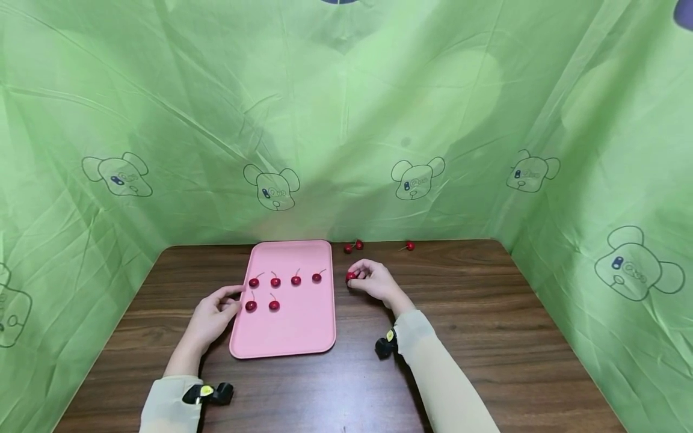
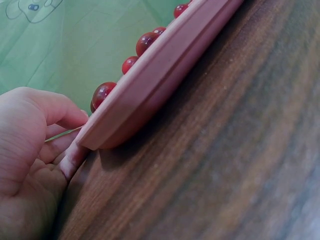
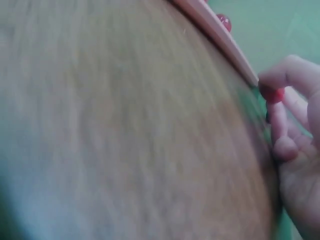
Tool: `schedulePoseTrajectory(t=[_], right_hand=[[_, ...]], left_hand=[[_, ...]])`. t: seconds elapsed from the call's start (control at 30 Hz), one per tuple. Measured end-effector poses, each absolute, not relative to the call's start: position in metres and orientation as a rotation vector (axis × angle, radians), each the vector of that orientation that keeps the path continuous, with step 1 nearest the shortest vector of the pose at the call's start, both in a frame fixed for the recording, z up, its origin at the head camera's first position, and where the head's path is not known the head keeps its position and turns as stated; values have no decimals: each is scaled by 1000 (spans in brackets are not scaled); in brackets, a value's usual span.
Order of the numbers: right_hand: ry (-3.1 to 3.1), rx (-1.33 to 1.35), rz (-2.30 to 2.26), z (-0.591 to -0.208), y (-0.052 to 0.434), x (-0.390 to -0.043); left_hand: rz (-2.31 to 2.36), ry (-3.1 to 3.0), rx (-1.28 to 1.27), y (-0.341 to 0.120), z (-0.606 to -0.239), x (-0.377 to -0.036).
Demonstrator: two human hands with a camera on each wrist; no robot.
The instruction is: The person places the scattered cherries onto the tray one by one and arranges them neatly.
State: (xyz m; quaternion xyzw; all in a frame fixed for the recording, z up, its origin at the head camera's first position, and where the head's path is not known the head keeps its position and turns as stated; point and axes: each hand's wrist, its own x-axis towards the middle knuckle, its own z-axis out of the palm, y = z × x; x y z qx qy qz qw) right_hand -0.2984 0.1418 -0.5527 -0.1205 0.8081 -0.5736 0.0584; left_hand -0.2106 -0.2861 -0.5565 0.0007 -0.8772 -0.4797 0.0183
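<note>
You see a matt, smooth pink tray, probably plastic, glossy cherries, grained wood table, creased cloth backdrop.

I see a dark wood-grain surface boxed in on three sides by a green cloth backdrop printed with outlined bear heads. Two loose cherries sit at the far edge, a third cherry just right of them.

No words, numbers or brands can be read anywhere — the green cloth carries only outlined bear-head drawings, and the small marks inside them are too tiny to make out.
</note>
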Motion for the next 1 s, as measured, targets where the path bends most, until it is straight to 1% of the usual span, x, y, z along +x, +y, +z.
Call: schedulePoseTrajectory(t=[0.4,0.67,0.83,1.0], right_hand=[[2509,-279,-1746,-545,130,-291],[2571,-221,-1810,-537,111,-281],[2578,-268,-1835,-530,96,-274],[2580,-400,-1796,-527,81,-266]], left_hand=[[-1484,-2723,-7,-286,-557,-211],[-1492,-2717,-17,-286,-556,-212],[-1500,-2713,-18,-287,-557,-213],[-1507,-2707,-18,-287,-558,-213]])
